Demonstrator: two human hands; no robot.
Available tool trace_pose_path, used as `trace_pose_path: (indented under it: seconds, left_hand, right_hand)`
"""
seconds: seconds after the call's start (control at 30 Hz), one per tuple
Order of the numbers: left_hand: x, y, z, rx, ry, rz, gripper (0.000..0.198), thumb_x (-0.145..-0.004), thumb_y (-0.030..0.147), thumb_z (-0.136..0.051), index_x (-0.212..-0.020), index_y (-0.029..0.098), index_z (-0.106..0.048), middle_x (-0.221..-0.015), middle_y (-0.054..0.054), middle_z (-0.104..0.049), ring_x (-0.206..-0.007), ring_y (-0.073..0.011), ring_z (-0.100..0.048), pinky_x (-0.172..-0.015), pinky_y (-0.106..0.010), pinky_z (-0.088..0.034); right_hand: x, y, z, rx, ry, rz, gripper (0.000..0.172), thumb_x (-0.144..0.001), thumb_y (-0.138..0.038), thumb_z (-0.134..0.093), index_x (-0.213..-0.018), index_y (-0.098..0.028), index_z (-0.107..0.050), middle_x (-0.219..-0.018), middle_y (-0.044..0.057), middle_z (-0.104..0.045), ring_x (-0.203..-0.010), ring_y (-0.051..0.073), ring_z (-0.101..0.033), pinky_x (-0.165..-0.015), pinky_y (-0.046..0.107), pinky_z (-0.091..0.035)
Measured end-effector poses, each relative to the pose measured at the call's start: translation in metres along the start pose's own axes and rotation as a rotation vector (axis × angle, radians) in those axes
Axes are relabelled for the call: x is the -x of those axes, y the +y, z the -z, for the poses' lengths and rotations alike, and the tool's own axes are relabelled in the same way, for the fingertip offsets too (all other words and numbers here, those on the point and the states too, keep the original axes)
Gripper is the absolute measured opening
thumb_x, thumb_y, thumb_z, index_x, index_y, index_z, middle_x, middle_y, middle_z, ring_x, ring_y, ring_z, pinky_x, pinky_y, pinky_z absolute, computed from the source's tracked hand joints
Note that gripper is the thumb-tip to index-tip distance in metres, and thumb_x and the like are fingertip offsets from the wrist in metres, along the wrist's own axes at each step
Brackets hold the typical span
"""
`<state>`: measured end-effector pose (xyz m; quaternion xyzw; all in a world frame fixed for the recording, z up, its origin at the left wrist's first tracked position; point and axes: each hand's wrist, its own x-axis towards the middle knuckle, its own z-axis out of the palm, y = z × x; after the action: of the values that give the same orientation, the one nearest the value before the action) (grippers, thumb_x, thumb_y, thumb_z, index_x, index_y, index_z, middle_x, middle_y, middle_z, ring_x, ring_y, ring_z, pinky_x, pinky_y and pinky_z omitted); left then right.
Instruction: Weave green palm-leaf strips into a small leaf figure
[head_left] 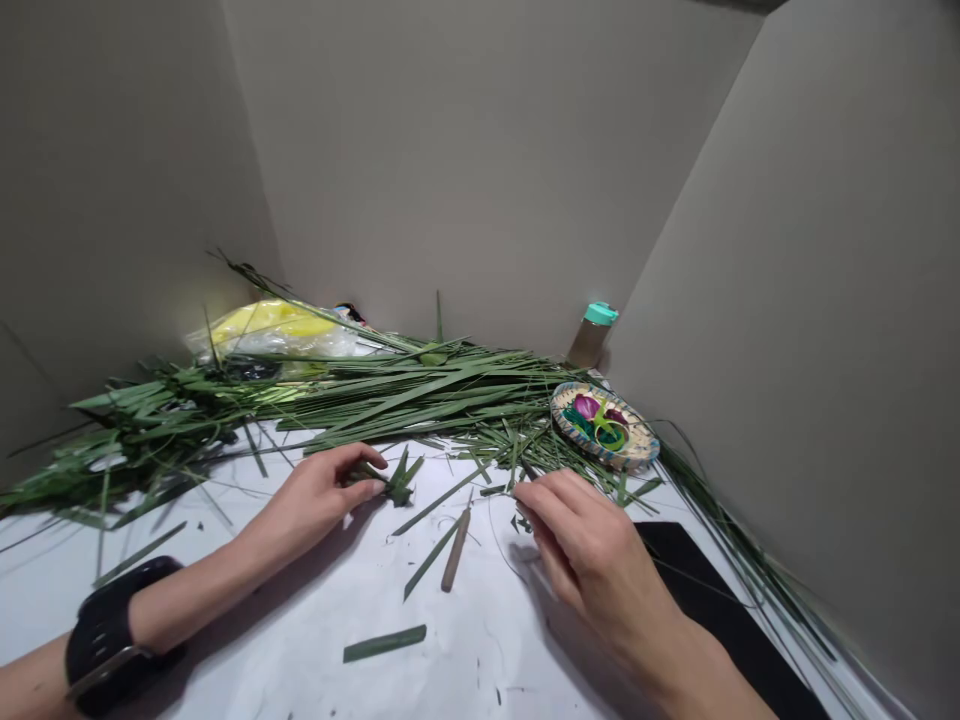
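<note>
My left hand (319,495) rests on the white paper, its curled fingers gripping the end of a small folded green leaf piece (399,480). My right hand (585,535) sits further right with its fingertips pinched together, close to the loose leaf scraps at the edge of the pile. A fine strand (499,545) curves below those fingers, but I cannot tell whether they hold it. Between my hands lies a slim wooden-handled tool (455,550). A cut green leaf strip (385,643) lies nearer to me.
A heap of long green palm-like leaves (427,400) spans the back of the white paper (480,640). A painted woven plate (604,426) sits on its right, before a bottle with a teal cap (592,335). A yellow plastic bag (270,330) lies behind; a black mat (720,610) lies right.
</note>
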<state>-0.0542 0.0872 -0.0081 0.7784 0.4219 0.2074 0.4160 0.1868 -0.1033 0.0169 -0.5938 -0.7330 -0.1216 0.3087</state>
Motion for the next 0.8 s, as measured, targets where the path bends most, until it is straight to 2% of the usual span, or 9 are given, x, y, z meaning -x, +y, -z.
trace_pose_path:
  seconds: [0.13,0.3,0.43,0.53,0.67,0.73,0.8]
  left_hand:
    - [0.01,0.008,-0.002,0.054,-0.002,-0.057,0.022,-0.097,0.04,-0.07,-0.094,0.018,-0.069,-0.072,0.005,-0.063,-0.058,-0.0133,-0.057,-0.056,-0.029,-0.05]
    - [0.035,0.038,0.004,0.168,0.063,-0.186,0.028,-0.086,0.051,-0.078,-0.087,0.023,-0.077,-0.084,-0.001,-0.076,-0.077,-0.0194,-0.068,-0.07,-0.032,-0.052]
    - [0.057,0.061,0.002,0.244,0.105,-0.29,0.014,-0.082,0.047,-0.081,-0.078,0.035,-0.081,-0.079,0.003,-0.077,-0.076,-0.017,-0.069,-0.072,-0.023,-0.05]
    - [0.07,0.069,0.0,0.268,0.081,-0.38,0.005,-0.085,0.041,-0.08,-0.08,0.039,-0.082,-0.076,0.004,-0.076,-0.074,-0.0166,-0.069,-0.07,-0.023,-0.051]
    - [0.082,0.072,-0.004,0.309,0.061,-0.5,0.015,-0.087,0.029,-0.078,-0.091,0.042,-0.084,-0.077,0.001,-0.077,-0.078,-0.0234,-0.07,-0.075,-0.034,-0.056]
    - [0.086,0.078,-0.007,0.379,0.103,-0.478,0.013,-0.084,0.033,-0.08,-0.094,0.038,-0.085,-0.074,-0.004,-0.076,-0.079,-0.0289,-0.069,-0.073,-0.041,-0.057]
    - [0.091,0.086,-0.011,0.468,0.146,-0.399,0.021,-0.078,0.041,-0.083,-0.097,0.032,-0.085,-0.071,-0.008,-0.075,-0.082,-0.0344,-0.068,-0.072,-0.045,-0.058]
  right_hand:
    - [0.0,-0.008,0.0,-0.053,0.013,-0.004,0.034,-0.096,0.002,-0.039,-0.104,-0.011,-0.07,-0.089,0.012,-0.071,-0.079,0.025,-0.066,-0.068,0.037,-0.055]
    - [-0.001,-0.017,0.007,-0.137,0.092,-0.102,0.026,-0.1,-0.005,-0.045,-0.109,-0.012,-0.068,-0.088,0.009,-0.072,-0.078,0.022,-0.069,-0.067,0.033,-0.053]
    - [-0.004,-0.022,0.019,-0.21,0.108,-0.228,0.02,-0.103,-0.012,-0.049,-0.104,-0.017,-0.069,-0.088,0.005,-0.074,-0.076,0.017,-0.07,-0.068,0.028,-0.053]
    - [-0.005,-0.026,0.03,-0.257,0.104,-0.296,0.016,-0.105,-0.02,-0.053,-0.103,-0.021,-0.069,-0.089,0.001,-0.075,-0.076,0.014,-0.07,-0.069,0.025,-0.052]
    - [-0.005,-0.033,0.043,-0.433,0.026,-0.398,0.017,-0.105,-0.036,-0.058,-0.1,-0.025,-0.07,-0.083,-0.002,-0.072,-0.068,0.014,-0.064,-0.057,0.024,-0.046]
    - [-0.006,-0.038,0.047,-0.515,0.009,-0.411,0.017,-0.102,-0.039,-0.062,-0.1,-0.025,-0.071,-0.081,-0.003,-0.068,-0.063,0.013,-0.057,-0.054,0.025,-0.042]
    - [-0.008,-0.042,0.049,-0.557,-0.011,-0.39,0.014,-0.098,-0.037,-0.065,-0.098,-0.024,-0.071,-0.078,-0.004,-0.064,-0.061,0.012,-0.051,-0.053,0.025,-0.039]
